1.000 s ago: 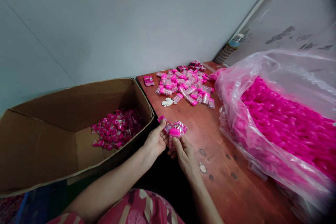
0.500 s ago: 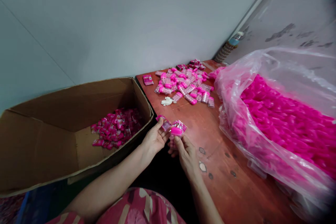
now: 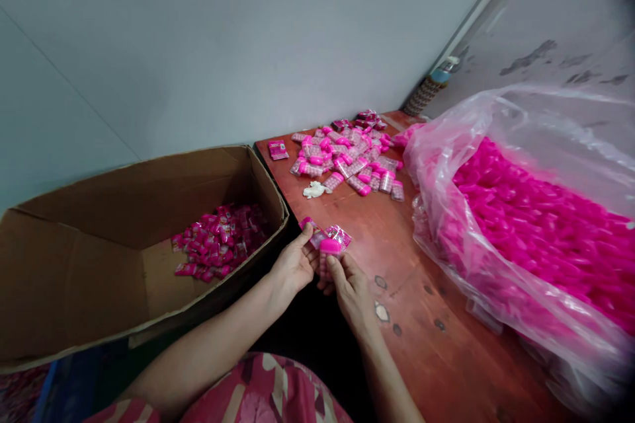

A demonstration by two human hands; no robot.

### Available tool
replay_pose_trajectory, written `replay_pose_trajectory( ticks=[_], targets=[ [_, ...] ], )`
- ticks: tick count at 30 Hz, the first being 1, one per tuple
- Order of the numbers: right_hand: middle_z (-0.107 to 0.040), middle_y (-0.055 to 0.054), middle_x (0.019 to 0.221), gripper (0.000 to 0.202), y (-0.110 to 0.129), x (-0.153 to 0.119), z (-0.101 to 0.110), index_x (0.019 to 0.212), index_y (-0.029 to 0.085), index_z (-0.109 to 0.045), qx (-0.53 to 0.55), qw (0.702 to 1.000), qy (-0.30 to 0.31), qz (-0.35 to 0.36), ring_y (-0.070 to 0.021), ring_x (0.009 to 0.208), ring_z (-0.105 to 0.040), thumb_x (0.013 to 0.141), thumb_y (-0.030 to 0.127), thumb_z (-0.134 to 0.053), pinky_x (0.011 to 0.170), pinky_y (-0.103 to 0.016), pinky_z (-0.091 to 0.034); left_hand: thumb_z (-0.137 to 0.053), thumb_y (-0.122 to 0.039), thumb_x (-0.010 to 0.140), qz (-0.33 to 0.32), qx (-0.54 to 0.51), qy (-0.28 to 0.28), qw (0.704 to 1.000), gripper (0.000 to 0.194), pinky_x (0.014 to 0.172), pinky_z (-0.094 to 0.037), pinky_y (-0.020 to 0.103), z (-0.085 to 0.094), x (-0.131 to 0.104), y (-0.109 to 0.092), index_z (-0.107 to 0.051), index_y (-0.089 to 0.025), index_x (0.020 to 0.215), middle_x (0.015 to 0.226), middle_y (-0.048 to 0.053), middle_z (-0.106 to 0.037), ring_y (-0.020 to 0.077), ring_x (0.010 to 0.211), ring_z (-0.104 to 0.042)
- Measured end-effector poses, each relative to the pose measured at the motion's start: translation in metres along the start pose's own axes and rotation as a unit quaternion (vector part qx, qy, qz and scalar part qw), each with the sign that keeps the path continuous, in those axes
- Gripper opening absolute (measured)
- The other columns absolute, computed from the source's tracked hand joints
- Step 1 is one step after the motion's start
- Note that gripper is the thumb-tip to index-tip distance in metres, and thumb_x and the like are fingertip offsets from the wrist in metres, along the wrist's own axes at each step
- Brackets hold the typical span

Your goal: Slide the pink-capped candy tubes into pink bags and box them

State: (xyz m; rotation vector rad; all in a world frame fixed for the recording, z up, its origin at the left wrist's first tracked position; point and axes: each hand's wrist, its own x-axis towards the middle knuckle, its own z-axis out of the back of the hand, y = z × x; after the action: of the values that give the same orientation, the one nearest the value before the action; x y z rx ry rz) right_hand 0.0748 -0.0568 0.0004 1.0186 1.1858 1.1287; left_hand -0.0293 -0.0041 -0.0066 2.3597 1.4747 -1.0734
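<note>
My left hand (image 3: 294, 266) pinches a pink printed wrapper (image 3: 315, 232) between thumb and fingers, near the front left edge of the red table. Close beside it on the right, my right hand (image 3: 350, 284) grips a small clear container with a bright pink cap (image 3: 330, 248), its cap end up. A shiny pink packet (image 3: 339, 235) shows just behind that cap; which hand bears it I cannot tell. Further back on the table lies a pile of similar pink-capped containers (image 3: 342, 152). A flat pink packet (image 3: 278, 150) rests left of the pile.
An open cardboard box (image 3: 109, 178) at the left holds pink packets (image 3: 223, 241). On the red table (image 3: 421, 357), a large clear bag (image 3: 436, 172) of pink pieces (image 3: 546, 231) stands at the right. A crumpled white scrap (image 3: 314, 190) and a bottle (image 3: 430, 87) are further back.
The wrapper in my left hand has come slightly nearer to the capped container, and its far end now shows less. Both hands keep their grips. The view has shifted very slightly.
</note>
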Motion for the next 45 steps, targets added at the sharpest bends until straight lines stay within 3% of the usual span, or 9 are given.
replay_pose_trajectory(
  ticks=[6,11,17,20,26,31,36,42,45],
  targets=[
    [-0.054,0.002,0.058,0.029,0.001,0.002,0.001,0.081,0.018,-0.051,0.053,0.997,0.054,-0.01,-0.0106,0.045,-0.053,0.081,0.046,-0.046,0.041,-0.02,-0.043,-0.067,-0.038,0.065,-0.017,0.114,0.05,0.992,0.028,0.04,-0.042,0.022,-0.001,-0.005,-0.001,-0.057,-0.012,0.069,0.055,0.001,-0.059,0.0117,0.043,-0.053],
    [-0.056,0.0,0.064,0.029,-0.005,0.001,0.001,0.079,0.018,-0.052,0.021,1.0,-0.019,0.005,-0.0113,0.048,-0.054,0.08,0.047,-0.048,0.042,-0.021,-0.043,-0.071,-0.032,0.062,-0.086,0.181,0.14,0.97,0.027,0.052,-0.044,0.021,-0.003,-0.01,-0.006,-0.059,-0.01,0.07,0.063,0.003,-0.061,0.0107,0.053,-0.056],
    [-0.056,0.001,0.061,0.023,-0.009,-0.002,0.0,0.08,0.02,-0.052,-0.064,0.996,-0.053,0.043,-0.013,0.051,-0.055,0.082,0.042,-0.046,0.046,-0.023,-0.044,-0.069,-0.032,0.065,-0.075,0.242,0.191,0.948,0.025,0.043,-0.041,0.023,0.001,-0.008,-0.002,-0.059,-0.01,0.071,0.057,0.003,-0.059,0.0105,0.043,-0.051],
    [-0.055,0.001,0.061,0.022,-0.009,-0.002,0.0,0.08,0.02,-0.052,-0.042,0.997,-0.045,0.039,-0.0123,0.051,-0.054,0.083,0.041,-0.046,0.046,-0.022,-0.043,-0.066,-0.035,0.067,-0.062,0.262,0.199,0.942,0.027,0.042,-0.04,0.024,0.003,-0.007,-0.002,-0.059,-0.009,0.065,0.053,0.004,-0.057,0.0117,0.041,-0.051],
    [-0.059,-0.001,0.065,0.026,-0.007,0.0,0.003,0.085,0.017,-0.052,0.124,0.99,0.059,-0.017,-0.0104,0.046,-0.053,0.083,0.042,-0.044,0.04,-0.02,-0.04,-0.069,-0.029,0.064,-0.093,0.34,0.196,0.915,0.024,0.045,-0.039,0.022,0.002,-0.007,-0.009,-0.061,-0.007,0.057,0.048,0.003,-0.055,0.0103,0.043,-0.051],
    [-0.057,0.0,0.063,0.026,-0.011,0.001,0.004,0.08,0.017,-0.054,0.038,0.999,-0.02,0.009,-0.01,0.049,-0.054,0.08,0.042,-0.05,0.042,-0.019,-0.04,-0.066,-0.031,0.067,-0.094,0.366,0.208,0.902,0.027,0.044,-0.038,0.024,0.001,-0.008,-0.006,-0.06,-0.008,0.054,0.046,0.004,-0.055,0.0119,0.042,-0.051],
    [-0.058,0.0,0.061,0.03,-0.012,0.003,0.005,0.082,0.016,-0.052,0.126,0.991,0.05,-0.018,-0.0086,0.041,-0.049,0.083,0.044,-0.043,0.036,-0.018,-0.035,-0.069,-0.031,0.063,-0.091,0.353,0.196,0.91,0.027,0.044,-0.039,0.025,0.002,-0.005,-0.004,-0.06,-0.007,0.054,0.046,0.004,-0.056,0.0119,0.041,-0.051],
    [-0.055,0.002,0.056,0.024,-0.011,0.004,0.005,0.073,0.02,-0.055,-0.106,0.99,-0.073,0.054,-0.0112,0.046,-0.05,0.079,0.043,-0.05,0.043,-0.021,-0.036,-0.07,-0.03,0.061,-0.102,0.334,0.169,0.922,0.025,0.047,-0.042,0.025,-0.001,-0.001,-0.003,-0.06,-0.008,0.054,0.047,0.004,-0.057,0.0122,0.044,-0.052],
    [-0.056,0.001,0.059,0.024,-0.014,0.004,0.003,0.076,0.02,-0.055,-0.025,0.999,-0.019,0.036,-0.0104,0.044,-0.05,0.081,0.042,-0.047,0.041,-0.02,-0.036,-0.067,-0.033,0.064,-0.103,0.341,0.177,0.918,0.028,0.043,-0.04,0.025,0.0,-0.003,-0.006,-0.058,-0.008,0.054,0.045,0.003,-0.055,0.0122,0.041,-0.051]
  ],
)
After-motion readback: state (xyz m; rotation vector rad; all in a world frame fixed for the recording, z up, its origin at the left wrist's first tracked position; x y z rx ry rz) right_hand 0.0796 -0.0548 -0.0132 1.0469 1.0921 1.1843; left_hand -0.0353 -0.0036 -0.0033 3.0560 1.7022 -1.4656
